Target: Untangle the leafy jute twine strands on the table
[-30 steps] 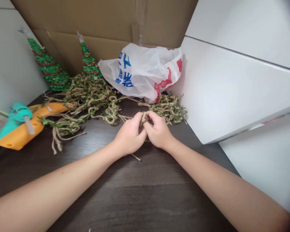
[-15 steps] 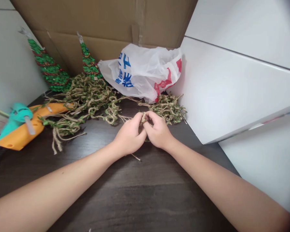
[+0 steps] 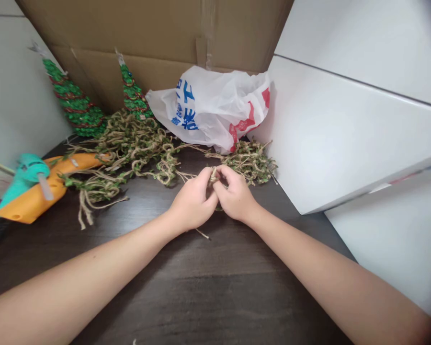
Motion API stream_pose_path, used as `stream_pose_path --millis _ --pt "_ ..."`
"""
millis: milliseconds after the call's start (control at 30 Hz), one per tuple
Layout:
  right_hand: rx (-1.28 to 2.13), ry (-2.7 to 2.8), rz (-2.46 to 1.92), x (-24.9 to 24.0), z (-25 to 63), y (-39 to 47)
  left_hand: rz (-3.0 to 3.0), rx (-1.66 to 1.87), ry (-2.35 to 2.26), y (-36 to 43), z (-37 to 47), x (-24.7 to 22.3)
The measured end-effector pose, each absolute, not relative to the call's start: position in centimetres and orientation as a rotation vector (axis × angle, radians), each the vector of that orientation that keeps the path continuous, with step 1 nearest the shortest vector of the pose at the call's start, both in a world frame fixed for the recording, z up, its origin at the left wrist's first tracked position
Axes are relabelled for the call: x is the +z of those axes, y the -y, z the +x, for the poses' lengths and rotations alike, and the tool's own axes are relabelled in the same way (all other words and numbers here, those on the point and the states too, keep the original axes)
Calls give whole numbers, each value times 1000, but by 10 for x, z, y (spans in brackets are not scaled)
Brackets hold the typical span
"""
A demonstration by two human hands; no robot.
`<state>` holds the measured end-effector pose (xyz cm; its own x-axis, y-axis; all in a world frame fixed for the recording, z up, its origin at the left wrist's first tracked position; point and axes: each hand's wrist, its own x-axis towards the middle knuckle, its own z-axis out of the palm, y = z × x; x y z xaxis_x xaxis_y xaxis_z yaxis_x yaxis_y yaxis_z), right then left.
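Observation:
Both hands meet over the dark table, fingers closed round a short piece of tan twine (image 3: 213, 175). My left hand (image 3: 194, 201) pinches it from the left, and my right hand (image 3: 234, 194) from the right. Most of the piece is hidden by the fingers; a loose twine end (image 3: 203, 234) sticks out below my left hand. Just behind my right hand lies a small pile of twine with green leaves (image 3: 249, 160). A larger leafy twine pile (image 3: 132, 139) spreads to the back left.
A white plastic bag (image 3: 215, 108) lies behind the hands, before a cardboard sheet (image 3: 147, 28). Two green tinsel trees (image 3: 75, 108) stand back left. A teal glue gun (image 3: 30, 172) rests on an orange holder (image 3: 32, 203) at left. A white box (image 3: 345, 139) stands at right.

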<state>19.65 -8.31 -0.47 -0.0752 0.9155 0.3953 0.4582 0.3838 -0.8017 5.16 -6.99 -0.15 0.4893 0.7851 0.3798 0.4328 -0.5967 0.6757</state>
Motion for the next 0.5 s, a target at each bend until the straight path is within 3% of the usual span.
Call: stream_pose_path --millis 500 --pt "613 1682 -1219 -7 197 81 2235 963 -983 71 51 -1"
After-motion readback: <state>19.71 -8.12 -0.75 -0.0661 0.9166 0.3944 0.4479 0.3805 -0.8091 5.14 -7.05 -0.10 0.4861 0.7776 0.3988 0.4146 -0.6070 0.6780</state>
